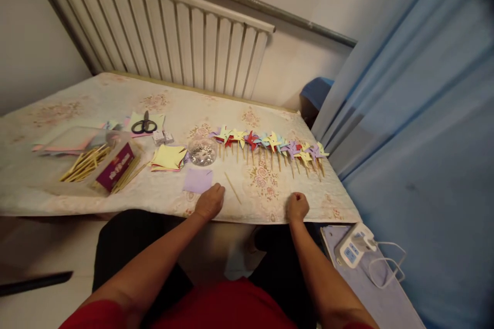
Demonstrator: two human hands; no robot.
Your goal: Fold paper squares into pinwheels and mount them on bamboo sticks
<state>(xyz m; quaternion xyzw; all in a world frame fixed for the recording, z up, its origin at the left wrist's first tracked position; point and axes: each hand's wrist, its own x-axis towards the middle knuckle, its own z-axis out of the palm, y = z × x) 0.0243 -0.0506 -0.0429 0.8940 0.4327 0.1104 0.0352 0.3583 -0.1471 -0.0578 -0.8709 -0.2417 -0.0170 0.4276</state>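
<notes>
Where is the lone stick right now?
In the head view, the stick lies on the tablecloth between both hands, just right of the left hand and nearer the wearer than the pinwheels.

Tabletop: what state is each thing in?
Scissors: blades together, lying on paper.
Lilac square: flat, unfolded.
Loose stick: lying bare.
Round dish: holding small shiny pieces.
Pinwheels: assembled, laid in a row.
Left grip: curled shut.
Right grip: curled shut.
Blue curtain: hanging in folds.

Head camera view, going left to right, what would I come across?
Pile of wooden sticks, black-handled scissors, yellow-topped paper stack, left hand, single loose stick, right hand, white power strip.
</notes>
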